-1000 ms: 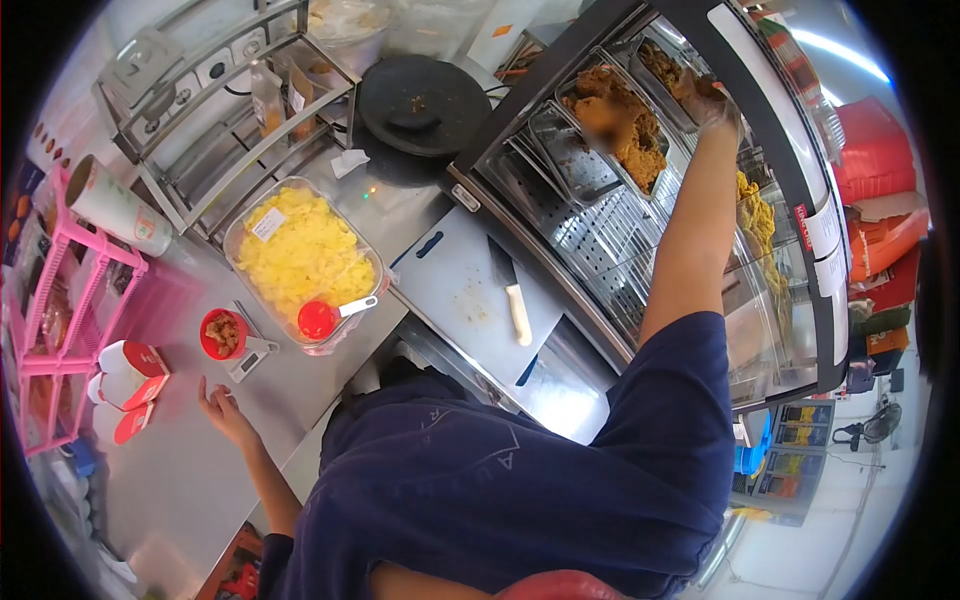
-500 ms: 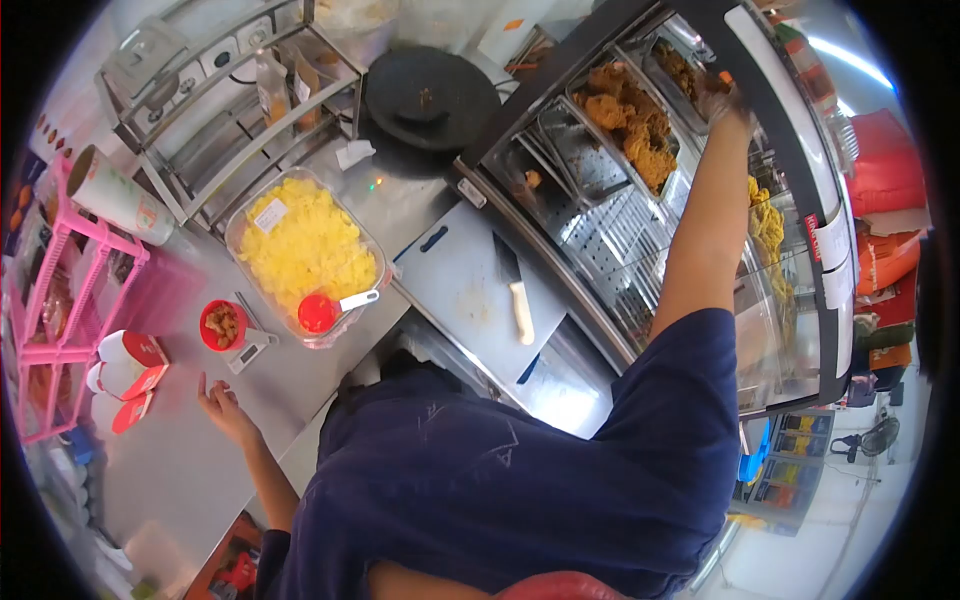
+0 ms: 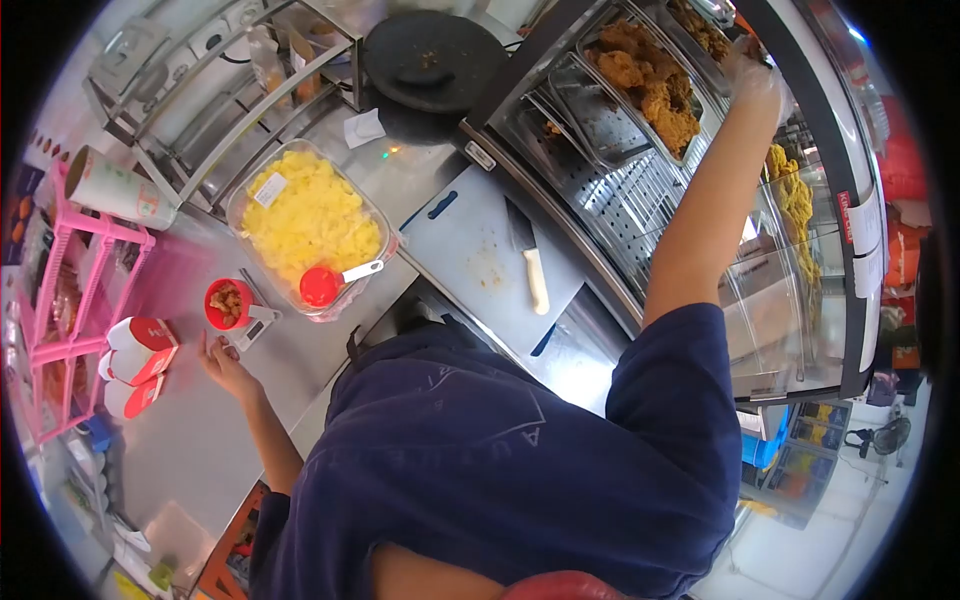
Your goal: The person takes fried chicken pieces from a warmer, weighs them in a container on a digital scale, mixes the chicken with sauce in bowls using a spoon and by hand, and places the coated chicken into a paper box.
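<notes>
hands at the counter and the display case, seen from the head camera. my left hand (image 3: 228,367) is low over the steel counter (image 3: 200,445), palm turned up, its fingers apart and loosely curled. just beyond those fingertips is the red cup (image 3: 228,303), holding small browned pieces, at the small scale (image 3: 260,325). to the left of the same hand are the red-and-white cartons (image 3: 140,365), and farther left the pink rack (image 3: 68,350). beyond the hand, up and to the right, lies the clear tub (image 3: 310,225) of yellow pieces, with the red scoop (image 3: 320,287) resting on top at its near end.

my right hand (image 3: 760,85), in a thin clear glove, reaches into the display case (image 3: 625,215); its fingers are at the far tray (image 3: 700,32) of dark fried pieces, and i cannot tell whether they are apart, together or clamped on a piece. to the left of this hand is the tray of golden fried chicken (image 3: 650,85). well to the left and nearer my body, the white-handled knife (image 3: 535,270) lies on the cutting board (image 3: 480,255)
</notes>
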The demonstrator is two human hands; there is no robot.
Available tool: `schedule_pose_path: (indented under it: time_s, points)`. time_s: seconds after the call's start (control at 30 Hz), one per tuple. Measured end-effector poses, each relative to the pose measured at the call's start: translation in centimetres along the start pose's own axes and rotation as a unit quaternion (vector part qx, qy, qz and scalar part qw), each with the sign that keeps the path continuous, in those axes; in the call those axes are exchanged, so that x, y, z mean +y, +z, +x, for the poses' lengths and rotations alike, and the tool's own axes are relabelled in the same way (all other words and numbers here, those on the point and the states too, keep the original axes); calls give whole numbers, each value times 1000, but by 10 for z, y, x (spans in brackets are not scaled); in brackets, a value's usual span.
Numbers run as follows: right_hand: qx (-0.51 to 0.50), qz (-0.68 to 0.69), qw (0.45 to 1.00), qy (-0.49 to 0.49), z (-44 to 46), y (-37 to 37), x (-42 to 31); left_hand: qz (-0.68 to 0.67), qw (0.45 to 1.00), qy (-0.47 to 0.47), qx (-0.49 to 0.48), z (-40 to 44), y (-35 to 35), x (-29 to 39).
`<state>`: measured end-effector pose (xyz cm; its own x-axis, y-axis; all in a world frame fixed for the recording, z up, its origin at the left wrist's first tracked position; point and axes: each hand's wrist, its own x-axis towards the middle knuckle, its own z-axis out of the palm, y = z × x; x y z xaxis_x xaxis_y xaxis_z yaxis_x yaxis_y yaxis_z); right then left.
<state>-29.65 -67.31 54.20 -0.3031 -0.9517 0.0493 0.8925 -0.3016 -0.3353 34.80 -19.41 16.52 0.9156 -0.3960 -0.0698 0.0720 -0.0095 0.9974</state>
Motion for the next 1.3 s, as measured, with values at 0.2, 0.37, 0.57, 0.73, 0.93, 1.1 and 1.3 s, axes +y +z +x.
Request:
schedule_pose_path:
  time_s: [0.2, 0.37, 0.57, 0.73, 0.93, 1.1, 1.3]
  points:
    - [66, 73, 995, 27, -65, -11, 28, -26, 999, -20, -18, 9, 0, -1]
    - [102, 63, 971, 208, -188, -12, 129, -25, 999, -10, 37, 15, -23, -15]
    - [-45, -49, 843, 534, -352, -36, 314, -37, 993, 8, 115, 13, -62, -14]
    - [-23, -154, 782, 604, -468, -67, 453, -33, 990, 34, 131, 19, -72, -4]
    - [-66, -284, 804, 518, -544, -105, 560, -96, 992, -18, 82, 35, -56, -11]
    - [-182, -386, 821, 380, -561, -139, 597, -94, 993, -40, 65, 38, -58, -17]
    - [-295, -418, 805, 299, -569, -149, 596, -88, 993, -51, 56, 45, -66, -30]
